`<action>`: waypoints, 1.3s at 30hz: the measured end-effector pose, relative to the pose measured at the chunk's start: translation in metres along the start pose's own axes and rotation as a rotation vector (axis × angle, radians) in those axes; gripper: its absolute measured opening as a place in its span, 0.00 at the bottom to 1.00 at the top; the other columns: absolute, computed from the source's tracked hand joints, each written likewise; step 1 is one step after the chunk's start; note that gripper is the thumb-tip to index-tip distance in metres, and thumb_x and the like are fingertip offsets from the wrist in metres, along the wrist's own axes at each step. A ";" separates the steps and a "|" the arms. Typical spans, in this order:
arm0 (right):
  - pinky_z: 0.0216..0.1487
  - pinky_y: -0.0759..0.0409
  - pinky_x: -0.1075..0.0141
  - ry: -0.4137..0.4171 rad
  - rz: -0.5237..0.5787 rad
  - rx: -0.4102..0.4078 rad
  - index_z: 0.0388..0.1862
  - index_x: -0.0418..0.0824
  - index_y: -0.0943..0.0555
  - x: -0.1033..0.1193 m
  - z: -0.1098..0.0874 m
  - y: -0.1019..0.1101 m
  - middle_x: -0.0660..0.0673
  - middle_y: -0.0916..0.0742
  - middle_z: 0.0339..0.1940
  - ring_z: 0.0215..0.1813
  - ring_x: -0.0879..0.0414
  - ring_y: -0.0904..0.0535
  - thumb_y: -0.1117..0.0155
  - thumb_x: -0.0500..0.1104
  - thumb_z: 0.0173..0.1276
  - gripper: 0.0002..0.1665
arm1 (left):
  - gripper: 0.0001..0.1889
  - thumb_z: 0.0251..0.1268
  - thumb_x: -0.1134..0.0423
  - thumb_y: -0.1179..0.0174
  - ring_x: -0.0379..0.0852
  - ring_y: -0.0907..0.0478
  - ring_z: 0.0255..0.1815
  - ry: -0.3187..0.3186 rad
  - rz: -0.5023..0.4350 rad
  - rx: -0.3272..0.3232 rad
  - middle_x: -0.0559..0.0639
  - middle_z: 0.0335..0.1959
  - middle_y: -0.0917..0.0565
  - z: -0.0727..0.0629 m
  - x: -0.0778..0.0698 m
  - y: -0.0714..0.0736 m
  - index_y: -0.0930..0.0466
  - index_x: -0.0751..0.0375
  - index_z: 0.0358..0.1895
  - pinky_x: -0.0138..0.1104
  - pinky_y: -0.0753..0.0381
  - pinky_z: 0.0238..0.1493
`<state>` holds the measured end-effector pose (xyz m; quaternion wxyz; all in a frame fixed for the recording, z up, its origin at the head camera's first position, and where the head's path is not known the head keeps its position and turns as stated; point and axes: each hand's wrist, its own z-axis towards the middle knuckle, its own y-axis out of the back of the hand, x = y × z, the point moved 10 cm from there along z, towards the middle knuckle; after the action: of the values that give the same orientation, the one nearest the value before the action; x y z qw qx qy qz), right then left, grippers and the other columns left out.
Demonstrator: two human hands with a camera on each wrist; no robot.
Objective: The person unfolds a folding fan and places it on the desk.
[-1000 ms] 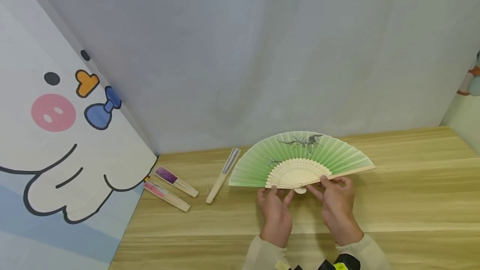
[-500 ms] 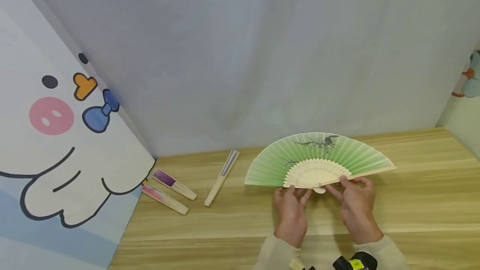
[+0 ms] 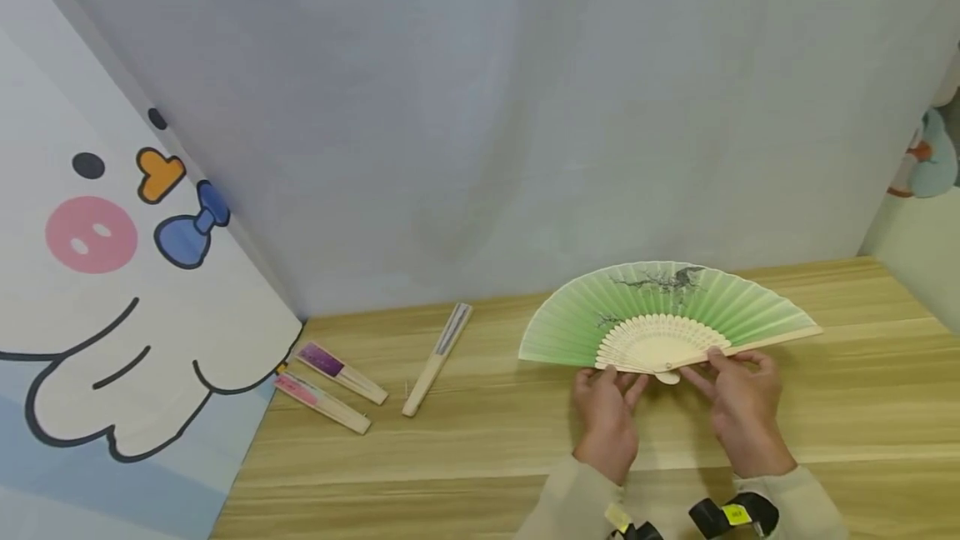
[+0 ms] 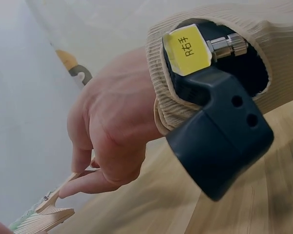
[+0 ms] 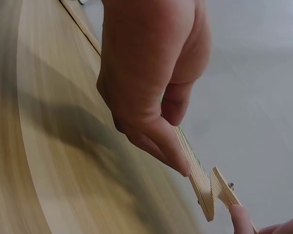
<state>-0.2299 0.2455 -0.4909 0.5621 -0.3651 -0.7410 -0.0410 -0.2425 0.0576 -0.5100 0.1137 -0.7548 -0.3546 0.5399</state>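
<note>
An unfolded green folding fan (image 3: 667,315) with a pale wooden rib base and a dark blossom-branch print is held in both hands at the right of the head view. My left hand (image 3: 609,415) pinches its lower left edge, fingertips at the ribs. My right hand (image 3: 748,407) pinches the right guard stick near the pivot, thumb on top. In the left wrist view, the right hand (image 4: 112,131) appears with fingertips on the stick. The right wrist view shows the stacked ribs (image 5: 198,180) edge-on, with the left hand (image 5: 151,73) gripping them.
Several folded fans lie to the left on the wooden table (image 3: 450,473): one with a purple end (image 3: 341,373), one with a pink end (image 3: 322,403), and one with a grey end (image 3: 437,361). A grey curtain (image 3: 487,123) stands behind; a cartoon-printed panel (image 3: 247,290) borders the left.
Both hands have carried the unfolded green fan to the right, keeping their grip. The head view has shifted slightly; the folded fans stay in place on the table.
</note>
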 end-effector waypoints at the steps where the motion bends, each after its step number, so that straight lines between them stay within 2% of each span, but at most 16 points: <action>1: 0.51 0.11 0.67 -0.001 -0.007 -0.001 0.48 0.38 0.40 0.001 0.002 0.002 0.42 0.29 0.60 0.43 0.66 0.18 0.50 0.30 0.82 0.09 | 0.07 0.80 0.76 0.51 0.52 0.15 0.42 0.003 0.003 -0.002 0.66 0.47 0.16 0.000 0.002 -0.001 0.27 0.72 0.54 0.47 0.09 0.50; 8: 0.49 0.11 0.68 -0.023 -0.002 -0.032 0.48 0.38 0.40 0.006 0.013 0.019 0.42 0.29 0.60 0.40 0.67 0.16 0.49 0.29 0.81 0.11 | 0.05 0.77 0.78 0.49 0.51 0.15 0.39 0.009 0.025 0.012 0.67 0.45 0.18 0.000 0.016 -0.011 0.28 0.72 0.50 0.47 0.09 0.50; 13: 0.50 0.12 0.68 -0.035 -0.015 -0.042 0.48 0.40 0.40 0.011 0.019 0.030 0.43 0.30 0.59 0.41 0.68 0.17 0.49 0.29 0.81 0.11 | 0.04 0.76 0.79 0.48 0.50 0.15 0.37 0.019 0.039 0.025 0.66 0.41 0.18 0.000 0.026 -0.018 0.28 0.72 0.47 0.47 0.09 0.49; 20: 0.46 0.10 0.67 -0.066 0.035 -0.073 0.46 0.40 0.41 0.015 0.027 0.046 0.44 0.30 0.58 0.39 0.67 0.17 0.48 0.27 0.79 0.13 | 0.05 0.75 0.80 0.47 0.49 0.15 0.34 0.037 0.040 0.024 0.65 0.39 0.17 -0.001 0.039 -0.027 0.30 0.68 0.41 0.46 0.08 0.46; 32: 0.45 0.10 0.67 -0.098 0.049 -0.093 0.47 0.40 0.39 0.027 0.037 0.068 0.44 0.28 0.58 0.36 0.66 0.15 0.47 0.30 0.81 0.11 | 0.04 0.74 0.80 0.47 0.50 0.14 0.33 0.080 0.039 0.007 0.66 0.39 0.17 -0.004 0.061 -0.044 0.28 0.70 0.42 0.47 0.08 0.46; 39: 0.44 0.10 0.67 -0.106 0.055 -0.081 0.45 0.40 0.40 0.032 0.043 0.077 0.48 0.24 0.49 0.34 0.64 0.14 0.47 0.29 0.80 0.12 | 0.04 0.73 0.81 0.47 0.50 0.15 0.32 0.083 0.048 0.000 0.65 0.38 0.17 -0.004 0.069 -0.052 0.27 0.71 0.43 0.48 0.09 0.47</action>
<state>-0.2223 0.3382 -0.5058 0.5079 -0.4095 -0.7570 -0.0359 -0.2487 0.1413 -0.5300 0.1152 -0.7849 -0.3315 0.5107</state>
